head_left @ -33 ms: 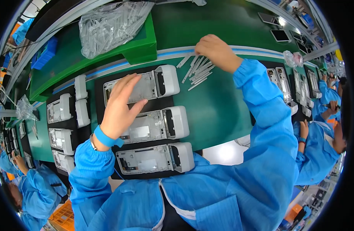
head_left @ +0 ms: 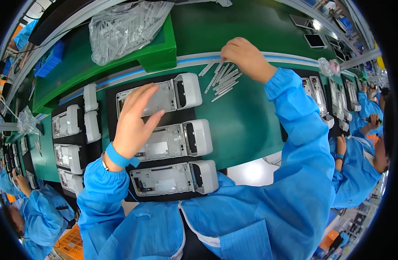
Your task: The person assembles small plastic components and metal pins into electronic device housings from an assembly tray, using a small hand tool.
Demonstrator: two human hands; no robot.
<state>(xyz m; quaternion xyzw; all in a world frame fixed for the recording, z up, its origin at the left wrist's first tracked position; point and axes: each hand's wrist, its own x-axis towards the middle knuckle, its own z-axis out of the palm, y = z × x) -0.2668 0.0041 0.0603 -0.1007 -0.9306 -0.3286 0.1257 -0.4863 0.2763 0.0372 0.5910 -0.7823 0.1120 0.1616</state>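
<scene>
Three white device housings with open grey frames lie in a column on a black mat: a far one (head_left: 191,90), a middle one (head_left: 202,138) and a near one (head_left: 206,177). My left hand (head_left: 134,119) is open over the left part of the far and middle ones, fingers extended and thumb apart. It hides part of both, and I cannot tell whether it touches them. Farther right, my right hand (head_left: 246,58) is closed, its fingertips together at the upper end of a loose pile of thin whitish strips (head_left: 227,79). Whatever those fingertips hold is hidden.
A clear bag of similar strips (head_left: 125,30) rests on a green raised stand (head_left: 160,54) at the back. More housings (head_left: 68,121) stand on the left and others (head_left: 316,93) on the right. Co-workers in blue sleeves sit on both sides. A rail (head_left: 290,60) crosses behind the pile.
My right hand has shifted very slightly to the right over the strips. My left hand has hardly moved.
</scene>
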